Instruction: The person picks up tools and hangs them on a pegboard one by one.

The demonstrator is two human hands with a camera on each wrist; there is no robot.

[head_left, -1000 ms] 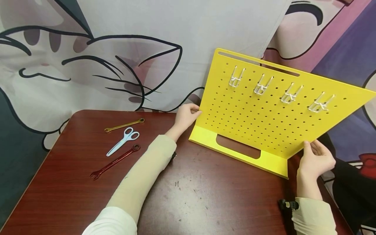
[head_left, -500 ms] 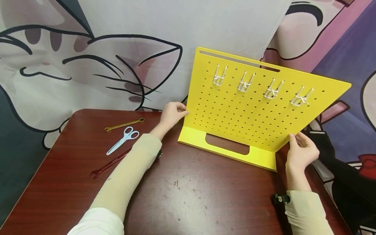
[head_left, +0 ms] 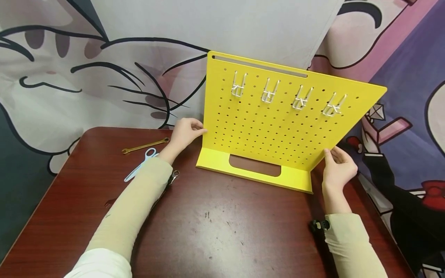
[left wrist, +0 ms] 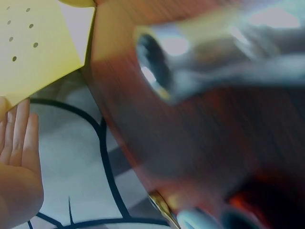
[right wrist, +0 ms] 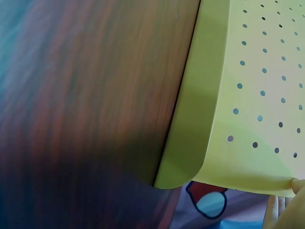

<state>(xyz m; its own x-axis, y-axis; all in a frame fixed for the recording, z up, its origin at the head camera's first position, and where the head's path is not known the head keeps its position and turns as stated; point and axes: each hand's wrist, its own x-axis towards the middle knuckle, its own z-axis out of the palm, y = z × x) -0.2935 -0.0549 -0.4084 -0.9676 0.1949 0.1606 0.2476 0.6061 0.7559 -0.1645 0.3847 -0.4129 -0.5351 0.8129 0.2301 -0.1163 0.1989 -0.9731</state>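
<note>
A yellow metal pegboard [head_left: 267, 123] stands upright on its bent foot, which has a cut-out slot. Several white wire hooks [head_left: 300, 101] hang in a row near its top. My left hand [head_left: 184, 133] pinches the board's left edge between thumb and fingers, low down. At the opposite edge my right hand [head_left: 337, 170] grips with the thumb on the front face and the fingers behind. The left wrist view shows the left fingers [left wrist: 19, 131] passing behind the board's edge. In the right wrist view the right thumb [right wrist: 298, 185] lies at the edge of the perforated sheet.
To the left on the brown table [head_left: 222, 239] lie a gold wrench [head_left: 146, 146] and light-blue scissors [head_left: 137, 170]. My left sleeve covers most of a red wrench [head_left: 109, 202]. A shiny metal ring end [head_left: 175, 174] shows beside the left cuff. A printed cloth [head_left: 156, 19] hangs behind.
Both hands have moved left together with the pegboard, which has slid left and slightly back over the table. The left forearm now covers the red wrench and part of the scissors.
</note>
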